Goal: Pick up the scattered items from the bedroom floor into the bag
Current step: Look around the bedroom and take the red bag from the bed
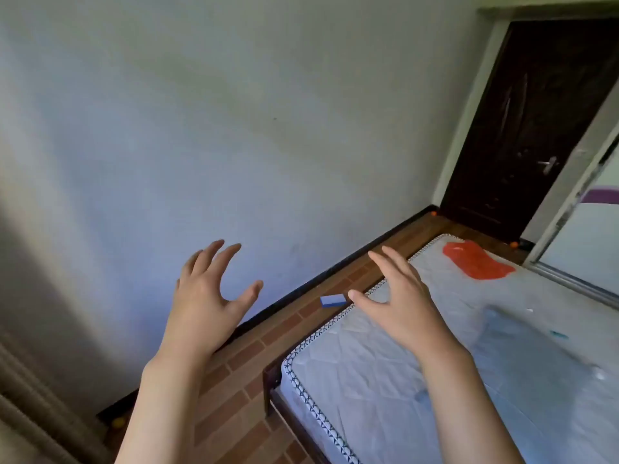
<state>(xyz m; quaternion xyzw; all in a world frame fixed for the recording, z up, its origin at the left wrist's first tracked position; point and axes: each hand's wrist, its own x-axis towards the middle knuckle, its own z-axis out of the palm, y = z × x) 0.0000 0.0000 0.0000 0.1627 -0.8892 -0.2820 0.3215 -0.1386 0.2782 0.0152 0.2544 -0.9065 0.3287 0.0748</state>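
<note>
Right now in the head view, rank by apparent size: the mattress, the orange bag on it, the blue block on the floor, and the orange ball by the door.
1. mattress
2. orange bag
3. blue block
4. orange ball, though it lies farthest from the camera, so its true size is unsure.

Single head-worn wide-angle view, tilted, looking forward and down along a brown brick-pattern floor (234,373) strip between pale wall (201,128) left and white quilted mattress (435,380) right; dark wooden door (522,128) far right. Forearms close in.
</note>
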